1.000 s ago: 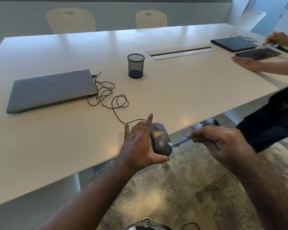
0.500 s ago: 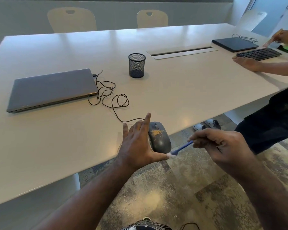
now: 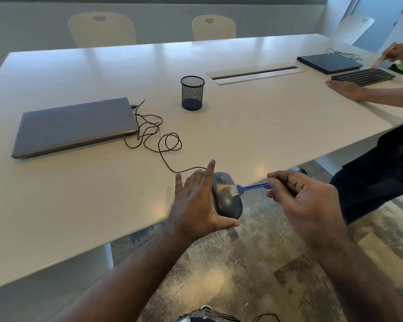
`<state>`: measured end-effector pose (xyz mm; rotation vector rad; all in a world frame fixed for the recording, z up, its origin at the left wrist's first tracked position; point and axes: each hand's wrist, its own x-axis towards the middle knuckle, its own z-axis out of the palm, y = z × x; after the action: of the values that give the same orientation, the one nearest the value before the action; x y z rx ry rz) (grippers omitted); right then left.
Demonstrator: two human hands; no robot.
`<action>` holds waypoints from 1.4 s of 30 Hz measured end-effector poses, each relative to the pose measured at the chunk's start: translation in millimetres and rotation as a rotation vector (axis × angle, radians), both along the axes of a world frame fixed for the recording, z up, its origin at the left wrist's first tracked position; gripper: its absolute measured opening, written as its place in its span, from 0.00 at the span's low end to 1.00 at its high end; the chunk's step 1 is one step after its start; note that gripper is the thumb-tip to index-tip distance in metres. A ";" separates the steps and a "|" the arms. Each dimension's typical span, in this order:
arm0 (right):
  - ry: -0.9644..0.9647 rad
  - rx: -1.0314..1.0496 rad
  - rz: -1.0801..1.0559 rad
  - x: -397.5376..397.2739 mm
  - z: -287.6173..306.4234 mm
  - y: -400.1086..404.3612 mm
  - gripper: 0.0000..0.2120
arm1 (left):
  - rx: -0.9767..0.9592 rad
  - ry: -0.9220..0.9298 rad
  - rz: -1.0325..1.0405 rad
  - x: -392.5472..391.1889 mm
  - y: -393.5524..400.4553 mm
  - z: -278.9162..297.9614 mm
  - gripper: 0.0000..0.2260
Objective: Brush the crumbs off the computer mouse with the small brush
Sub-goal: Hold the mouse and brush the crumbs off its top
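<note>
A dark grey wired computer mouse [image 3: 228,201] is held at the near edge of the white table [image 3: 79,194], jutting out over the floor. Yellowish crumbs [image 3: 222,187] lie on its upper back. My left hand [image 3: 196,203] grips the mouse from the left, thumb under its rear and index finger stretched forward. My right hand [image 3: 305,201] pinches a small blue brush [image 3: 249,187] by its handle. The white bristles touch the mouse's right side, beside the crumbs.
The mouse's black cable [image 3: 154,138] coils back to a closed grey laptop [image 3: 75,126]. A black mesh cup [image 3: 192,92] stands mid-table. At the right, another person's hands [image 3: 344,89] work near a black keyboard [image 3: 363,76] and a dark laptop [image 3: 328,62]. Chairs line the far side.
The brush head has risen from the rear end of the mouse to its upper right side by the crumbs. My left hand keeps the same hold on the mouse.
</note>
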<state>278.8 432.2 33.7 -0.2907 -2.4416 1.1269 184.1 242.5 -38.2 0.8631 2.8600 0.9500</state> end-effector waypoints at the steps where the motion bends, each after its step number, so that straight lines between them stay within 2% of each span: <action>1: 0.002 -0.004 -0.018 -0.3 2.4 3.0 0.08 | 0.003 -0.003 0.003 0.2 -0.8 -0.5 0.63; 6: -0.004 -0.093 0.039 -0.6 7.4 -0.4 0.08 | -0.003 -0.006 -0.007 1.6 0.5 2.2 0.63; 10: -0.024 -0.005 0.027 -2.8 3.3 -3.3 0.07 | -0.005 -0.001 -0.015 1.9 1.6 3.7 0.63; 14: 0.045 0.024 -0.016 -6.6 8.7 8.0 0.08 | -0.005 -0.010 -0.019 3.2 0.3 2.5 0.63; 19: 0.160 0.203 0.136 -11.4 16.3 7.8 0.11 | 0.010 -0.021 -0.041 3.1 1.3 3.0 0.65; 22: 0.204 0.336 0.207 -17.4 18.6 5.6 0.09 | 0.004 -0.018 -0.060 4.9 2.6 4.4 0.65; 28: 0.195 0.514 0.356 -27.1 10.2 0.9 0.09 | 0.015 -0.014 -0.060 8.3 2.9 6.6 0.66; 34: 0.103 0.616 0.463 -26.6 11.4 -2.2 0.12 | 0.007 -0.025 -0.048 7.3 -0.3 3.2 0.67; 39: 0.161 0.593 0.458 -27.1 22.6 0.5 0.11 | -0.011 -0.027 -0.059 10.3 2.5 1.9 0.67; 42: 0.141 0.650 0.476 -27.4 19.9 -4.2 0.13 | -0.007 -0.024 -0.058 9.8 5.0 4.2 0.66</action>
<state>251.4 428.0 53.6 0.5710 -2.6484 0.4249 193.9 247.4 -34.0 0.9216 2.8001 0.9374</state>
